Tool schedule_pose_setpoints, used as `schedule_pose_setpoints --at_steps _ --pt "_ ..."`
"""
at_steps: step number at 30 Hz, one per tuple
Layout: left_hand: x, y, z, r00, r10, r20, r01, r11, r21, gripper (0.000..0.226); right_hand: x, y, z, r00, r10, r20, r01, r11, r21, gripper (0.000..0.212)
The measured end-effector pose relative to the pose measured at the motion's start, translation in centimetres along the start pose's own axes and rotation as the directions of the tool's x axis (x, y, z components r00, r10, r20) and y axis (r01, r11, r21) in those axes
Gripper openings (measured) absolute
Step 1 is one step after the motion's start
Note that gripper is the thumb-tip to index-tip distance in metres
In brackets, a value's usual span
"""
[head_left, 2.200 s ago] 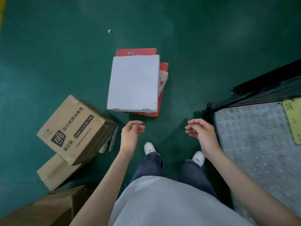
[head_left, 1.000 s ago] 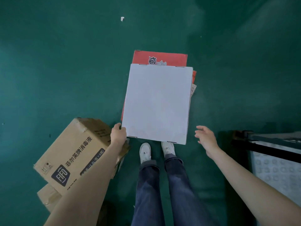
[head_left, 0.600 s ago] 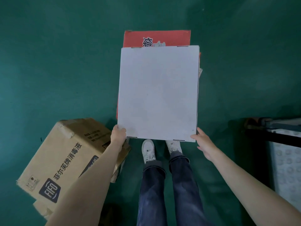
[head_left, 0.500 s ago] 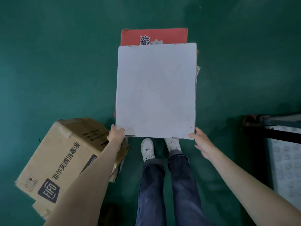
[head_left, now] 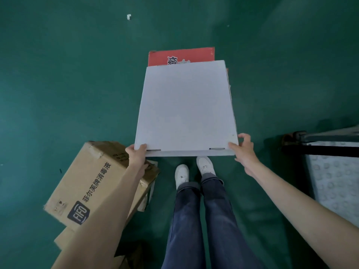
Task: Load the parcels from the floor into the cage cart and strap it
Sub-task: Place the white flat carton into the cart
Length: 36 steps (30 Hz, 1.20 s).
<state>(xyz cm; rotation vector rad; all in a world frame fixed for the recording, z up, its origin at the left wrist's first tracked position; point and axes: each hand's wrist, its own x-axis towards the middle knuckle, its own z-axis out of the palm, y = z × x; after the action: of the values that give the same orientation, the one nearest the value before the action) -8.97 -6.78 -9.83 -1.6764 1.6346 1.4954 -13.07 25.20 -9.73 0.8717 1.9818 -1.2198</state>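
- Green painted floor (head_left: 77,84) everywhere, a bit scuffed, with a tiny white scrap (head_left: 128,16) lying near the top of the shot.
- Main thing: a flat white box (head_left: 186,109), held out in front of the person and covering most of what's under it.
- Left hand (head_left: 137,155) grips the near left corner, thumb on top, fingers tucked underneath.
- Right hand (head_left: 242,150) has the near right corner, fingers curled round the edge. So both hands are clamped on that box, one per corner, wide apart.
- Right behind/under the white one, a red box (head_left: 180,56) with printed characters sticks out at the far edge. Can't tell whether the two are touching.
- Off to the left on the floor, a brown carton (head_left: 97,183) marked FIFO sits tilted on another brown box (head_left: 64,238), partly hidden by the left forearm.
- White sneakers (head_left: 192,169) and blue jeans (head_left: 202,220) straight below the box.
- Far right edge: the cart (head_left: 334,181), black frame bar and a grey studded deck, well apart from the white box.
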Motion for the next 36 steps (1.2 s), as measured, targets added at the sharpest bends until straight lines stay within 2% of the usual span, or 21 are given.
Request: schedule_pose_setpoints --at_steps 3,7,11,14,17,20,23,26,30,36 --pt "-4.0 1.7 -1.9 0.998 0.042 0.051 -0.032 0.985 -0.171 0.037 -3.1 -1.2 -1.5 1.000 -0.025 0.017 0.026 0.998 -0.059 0.037" --pt "-9.5 4.2 -4.3 0.987 0.141 0.079 -0.117 0.959 -0.257 0.039 -8.3 -1.4 -3.3 0.998 0.052 0.045 -0.056 0.996 0.070 0.032" --pt "-13.8 5.1 -5.7 0.977 0.185 0.111 -0.164 0.971 -0.172 0.042 -13.4 0.7 -4.2 0.994 0.108 0.025 -0.110 0.954 0.278 0.021" --pt "-17.0 5.0 -5.5 0.964 0.195 0.182 -0.176 0.978 -0.116 0.038 -17.1 3.3 -4.3 0.988 0.134 -0.073 -0.096 0.919 0.382 0.014" --pt "-19.1 4.3 -4.1 0.947 0.196 0.254 -0.183 0.980 -0.073 0.037 -20.1 5.6 -5.3 0.964 0.190 -0.186 -0.055 0.827 0.559 0.020" --pt "-21.5 3.6 -1.7 0.918 0.199 0.343 -0.215 0.977 0.008 0.035 -22.7 8.3 -7.2 0.937 0.270 -0.223 -0.038 0.712 0.701 0.037" --pt "-23.2 2.9 1.3 0.892 0.184 0.412 -0.235 0.969 0.076 0.034 -24.7 11.0 -9.0 0.910 0.335 -0.242 -0.021 0.622 0.783 0.035" --pt "-24.9 2.2 4.4 0.872 0.151 0.465 -0.256 0.951 0.172 0.046 -26.1 13.5 -10.7 0.878 0.394 -0.271 0.019 0.538 0.843 0.031" --pt "-29.1 -0.2 9.6 0.842 0.125 0.525 -0.326 0.893 0.310 0.047 -28.0 18.1 -12.9 0.802 0.499 -0.327 0.085 0.447 0.890 0.027" --pt "-35.3 -6.4 17.3 0.824 0.092 0.558 -0.393 0.804 0.446 0.049 -29.3 26.6 -17.4 0.667 0.660 -0.345 0.063 0.411 0.909 0.047"
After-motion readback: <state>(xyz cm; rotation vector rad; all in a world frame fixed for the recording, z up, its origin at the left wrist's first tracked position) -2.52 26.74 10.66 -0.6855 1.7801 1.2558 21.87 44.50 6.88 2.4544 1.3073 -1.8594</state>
